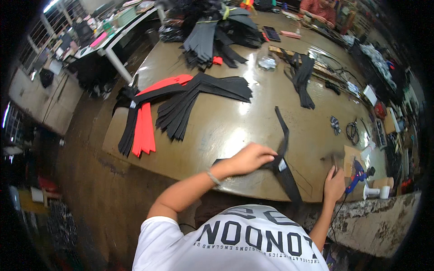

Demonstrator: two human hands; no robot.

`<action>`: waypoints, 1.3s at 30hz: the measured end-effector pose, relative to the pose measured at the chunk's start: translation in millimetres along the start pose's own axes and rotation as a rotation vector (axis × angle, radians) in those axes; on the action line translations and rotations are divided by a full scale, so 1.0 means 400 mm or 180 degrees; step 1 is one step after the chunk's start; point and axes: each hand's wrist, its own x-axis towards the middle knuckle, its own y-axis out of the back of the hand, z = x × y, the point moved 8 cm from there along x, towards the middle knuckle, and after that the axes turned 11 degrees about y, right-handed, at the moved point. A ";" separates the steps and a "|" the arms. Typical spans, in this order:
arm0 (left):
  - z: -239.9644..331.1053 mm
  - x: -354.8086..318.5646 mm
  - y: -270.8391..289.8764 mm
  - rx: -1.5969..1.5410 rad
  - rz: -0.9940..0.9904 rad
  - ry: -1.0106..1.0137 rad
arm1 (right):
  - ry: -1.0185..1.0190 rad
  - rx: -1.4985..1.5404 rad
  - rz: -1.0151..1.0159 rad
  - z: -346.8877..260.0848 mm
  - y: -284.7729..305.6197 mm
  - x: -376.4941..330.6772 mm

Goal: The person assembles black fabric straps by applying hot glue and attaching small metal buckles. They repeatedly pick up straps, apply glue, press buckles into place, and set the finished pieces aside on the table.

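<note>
My left hand point(251, 159) is closed on a folded black fabric strip point(289, 183), its fingers at the fold beside a small white label point(282, 165). One end of the strip points away across the table; another hangs toward the near edge. To the right, my right hand point(334, 184) grips the handle of a small hammer point(333, 158), whose head is smeared by motion. It is held apart from the strip, near a blue glue gun point(358, 174) on the right edge.
Fanned black strips point(203, 90) and red strips point(143, 131) lie at left on the table point(226, 122). Bundled grey strips point(199, 43) are at the back, near a phone point(271, 34). More black strips point(304, 81) lie far right. A person point(318, 11) sits across the table.
</note>
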 end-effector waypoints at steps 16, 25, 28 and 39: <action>-0.560 -0.447 0.991 0.1814 0.3477 0.1430 | -0.0543 0.0350 -0.0484 -0.010 0.039 0.021; -0.399 -0.528 0.890 0.2930 0.4704 0.1335 | 0.0206 0.2016 -0.0003 0.464 0.266 0.533; -0.247 -0.596 0.712 0.2989 0.5420 0.0309 | -0.0855 0.1555 0.0610 0.818 0.180 0.704; -0.267 -0.648 0.362 0.2793 0.6150 0.1241 | -0.1669 0.0577 0.0024 1.120 -0.410 0.769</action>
